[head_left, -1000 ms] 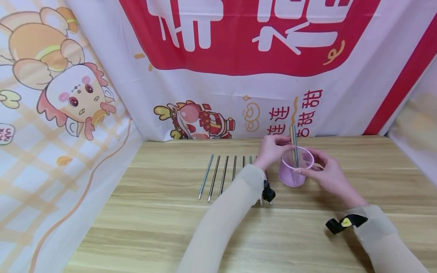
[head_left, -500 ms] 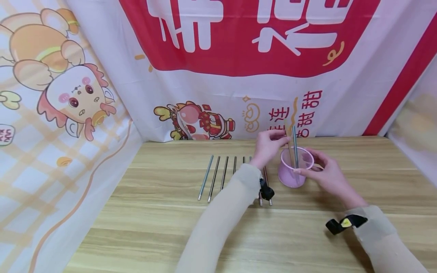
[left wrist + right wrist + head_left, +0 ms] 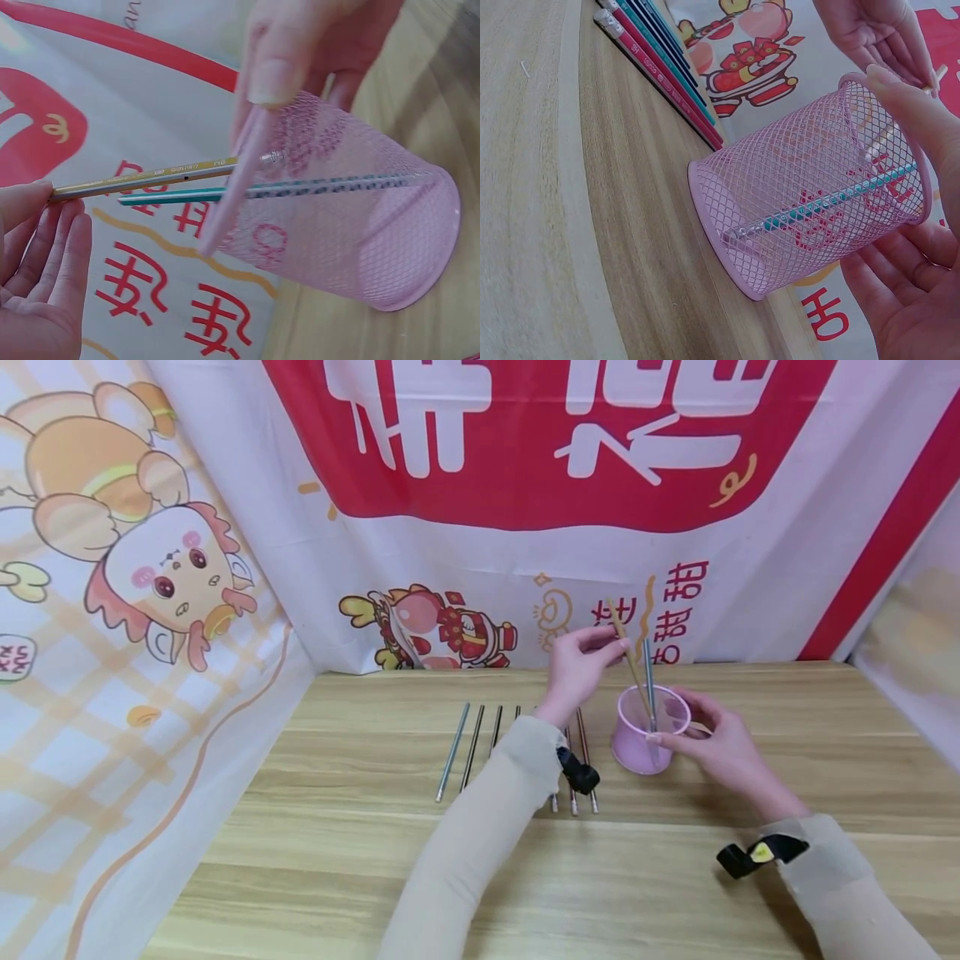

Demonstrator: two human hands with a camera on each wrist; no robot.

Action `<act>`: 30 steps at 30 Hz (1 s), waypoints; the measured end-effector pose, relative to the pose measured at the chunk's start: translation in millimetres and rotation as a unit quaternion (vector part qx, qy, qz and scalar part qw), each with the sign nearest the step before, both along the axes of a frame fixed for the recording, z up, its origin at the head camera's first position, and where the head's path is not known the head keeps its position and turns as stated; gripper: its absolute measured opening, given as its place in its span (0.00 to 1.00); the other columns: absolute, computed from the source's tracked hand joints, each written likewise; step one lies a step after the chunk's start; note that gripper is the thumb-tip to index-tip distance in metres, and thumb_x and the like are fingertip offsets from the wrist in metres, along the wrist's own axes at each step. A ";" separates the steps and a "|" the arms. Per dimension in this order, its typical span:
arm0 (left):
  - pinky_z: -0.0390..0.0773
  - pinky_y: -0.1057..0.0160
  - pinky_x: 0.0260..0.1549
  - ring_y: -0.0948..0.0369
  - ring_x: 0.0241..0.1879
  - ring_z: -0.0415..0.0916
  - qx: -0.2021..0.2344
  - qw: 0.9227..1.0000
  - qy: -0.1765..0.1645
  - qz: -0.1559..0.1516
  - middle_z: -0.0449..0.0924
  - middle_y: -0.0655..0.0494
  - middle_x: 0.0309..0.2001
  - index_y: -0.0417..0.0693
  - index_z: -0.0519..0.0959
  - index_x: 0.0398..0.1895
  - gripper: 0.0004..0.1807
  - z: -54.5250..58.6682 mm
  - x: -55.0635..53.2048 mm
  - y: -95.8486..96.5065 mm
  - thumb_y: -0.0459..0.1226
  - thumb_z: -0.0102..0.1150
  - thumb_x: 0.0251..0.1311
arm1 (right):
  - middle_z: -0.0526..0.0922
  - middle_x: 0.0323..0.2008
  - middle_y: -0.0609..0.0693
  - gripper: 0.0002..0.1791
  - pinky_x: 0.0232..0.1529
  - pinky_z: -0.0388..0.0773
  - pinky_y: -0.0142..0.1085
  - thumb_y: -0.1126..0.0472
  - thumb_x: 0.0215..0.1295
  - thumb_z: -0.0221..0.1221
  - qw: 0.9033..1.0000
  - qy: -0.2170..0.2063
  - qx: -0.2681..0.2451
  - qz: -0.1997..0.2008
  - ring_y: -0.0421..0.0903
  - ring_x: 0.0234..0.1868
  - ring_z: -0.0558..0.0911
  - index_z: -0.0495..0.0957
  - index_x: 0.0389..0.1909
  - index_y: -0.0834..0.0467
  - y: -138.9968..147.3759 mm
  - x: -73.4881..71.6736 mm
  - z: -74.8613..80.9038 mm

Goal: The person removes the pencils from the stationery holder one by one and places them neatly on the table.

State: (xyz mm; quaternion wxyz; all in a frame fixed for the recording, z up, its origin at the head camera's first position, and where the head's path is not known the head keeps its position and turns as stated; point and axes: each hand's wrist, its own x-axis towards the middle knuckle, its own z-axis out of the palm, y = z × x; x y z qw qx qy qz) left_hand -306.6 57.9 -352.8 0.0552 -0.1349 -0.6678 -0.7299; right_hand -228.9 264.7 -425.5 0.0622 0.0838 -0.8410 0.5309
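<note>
My left hand (image 3: 576, 672) pinches a gold pencil (image 3: 142, 180) near its upper end. The pencil slants, and its eraser end is just inside the mouth of a pink mesh pen holder (image 3: 795, 172). My right hand (image 3: 723, 747) holds the pen holder's rim, thumb at the near side and fingers around the far side. A green pencil (image 3: 161, 199) leans inside the holder, its eraser end at the bottom. The holder stands upright on the table, to the right of my left hand.
Several pencils lie in a row on the wooden table (image 3: 315, 860), eraser ends toward me; a blue one (image 3: 453, 752) is leftmost and a red one (image 3: 660, 75) is nearest the holder. My left forearm covers part of the row. A printed cloth (image 3: 450, 552) hangs behind.
My left hand has moved up and left, raising the gold pencil partway out of the pen holder and tilting it away from the green one. My right hand stays on the holder.
</note>
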 end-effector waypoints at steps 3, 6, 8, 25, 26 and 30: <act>0.86 0.68 0.39 0.62 0.36 0.86 0.007 1.000 0.000 0.006 0.87 0.53 0.38 0.36 0.84 0.50 0.16 5.3 0.3 -6.0 0.29 0.72 0.58 | 0.73 0.64 0.63 0.47 0.54 0.74 0.20 0.53 0.60 0.75 1.000 0.000 -0.001 0.000 0.58 0.64 0.72 0.62 0.75 0.64 0.2 0.6 0.7; 0.86 0.67 0.40 0.60 0.36 0.86 0.024 1.000 -0.006 0.010 0.87 0.52 0.37 0.36 0.85 0.49 0.15 9.4 -0.7 -14.2 0.29 0.72 0.57 | 0.73 0.64 0.64 0.47 0.53 0.74 0.19 0.55 0.60 0.75 1.000 0.002 -0.005 0.002 0.58 0.64 0.72 0.61 0.75 0.64 0.6 0.4 0.7; 0.87 0.66 0.40 0.59 0.36 0.86 0.036 0.999 -0.010 0.012 0.86 0.51 0.38 0.36 0.84 0.49 0.15 11.8 -2.1 -21.7 0.28 0.72 0.58 | 0.73 0.64 0.65 0.47 0.53 0.74 0.18 0.56 0.60 0.75 1.000 0.005 -0.007 0.005 0.58 0.64 0.72 0.61 0.75 0.65 0.8 -0.1 0.4; 0.87 0.60 0.44 0.51 0.42 0.86 0.036 0.997 -0.020 0.067 0.85 0.44 0.44 0.35 0.83 0.51 0.17 1.5 -15.9 -128.1 0.30 0.71 0.60 | 0.72 0.64 0.66 0.49 0.53 0.74 0.19 0.55 0.59 0.75 1.000 -0.007 -0.005 0.001 0.59 0.65 0.71 0.60 0.75 0.65 2.0 0.2 0.3; 0.87 0.60 0.44 0.50 0.43 0.86 0.033 0.997 -0.020 0.070 0.86 0.44 0.44 0.34 0.83 0.52 0.17 -0.4 -16.0 -134.5 0.30 0.71 0.60 | 0.72 0.65 0.66 0.49 0.53 0.74 0.19 0.55 0.59 0.75 1.000 -0.008 -0.005 0.001 0.59 0.65 0.71 0.60 0.76 0.65 2.0 0.3 0.5; 0.86 0.59 0.45 0.43 0.47 0.84 0.021 0.997 -0.018 0.075 0.85 0.43 0.46 0.33 0.81 0.55 0.19 -7.2 -13.8 -158.3 0.30 0.70 0.62 | 0.71 0.65 0.66 0.49 0.53 0.74 0.20 0.55 0.60 0.75 1.000 -0.011 -0.002 0.002 0.60 0.65 0.71 0.59 0.76 0.65 1.4 0.3 0.6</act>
